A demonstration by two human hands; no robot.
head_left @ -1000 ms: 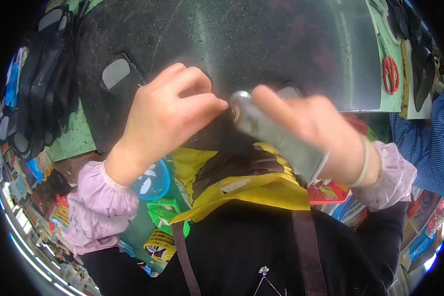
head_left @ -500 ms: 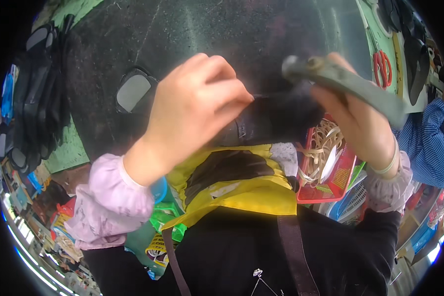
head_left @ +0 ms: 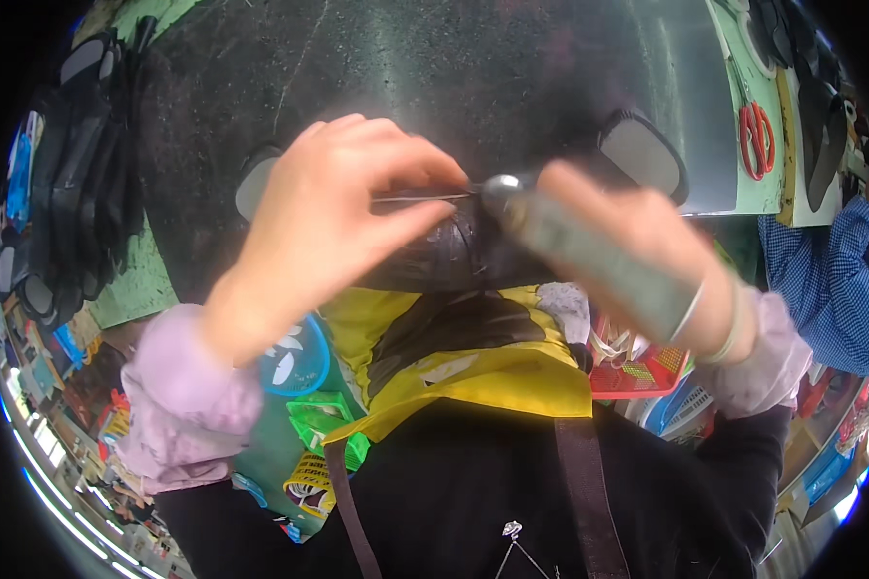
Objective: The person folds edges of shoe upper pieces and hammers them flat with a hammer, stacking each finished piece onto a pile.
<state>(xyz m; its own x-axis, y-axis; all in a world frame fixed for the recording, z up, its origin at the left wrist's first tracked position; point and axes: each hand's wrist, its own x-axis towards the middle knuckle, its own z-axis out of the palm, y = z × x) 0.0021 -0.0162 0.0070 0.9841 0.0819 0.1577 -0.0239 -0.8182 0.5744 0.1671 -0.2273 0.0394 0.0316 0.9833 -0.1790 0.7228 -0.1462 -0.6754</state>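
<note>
So the grey-green hammer-like tool (head_left: 599, 256) is in the right hand (head_left: 661, 232), fingers wrapped round its body, though motion blur hides how tightly they close. I'd bet it's dense and rigid, with most of the heft up by the rounded shiny nose, so grabbing it mid-body like this makes sense; that smooth body could get slick with sweaty fingers, but I doubt it'd break. Its long axis runs diagonally: nose up and left, just beside the left fingertips, butt end down and right, past the right fingers toward the wrist. Can't tell if the nose is touching anything. The left hand (head_left: 338, 203) has thumb and index finger pinched on a thin strip (head_left: 415, 200) that lies nearly level, left to right, its right end about at the fingertips and aimed at the nose. Looks light and kinda bendy to me, so I'd pinch it close to that end or it'll probably flop. Below the left fingertips there's a black leather-look piece (head_left: 444, 253), likely soft and floppy, easier held by an edge; can't tell if the strip is part of it. The dark worktop (head_left: 406, 87) stretches out beyond both sets of fingers.
</note>
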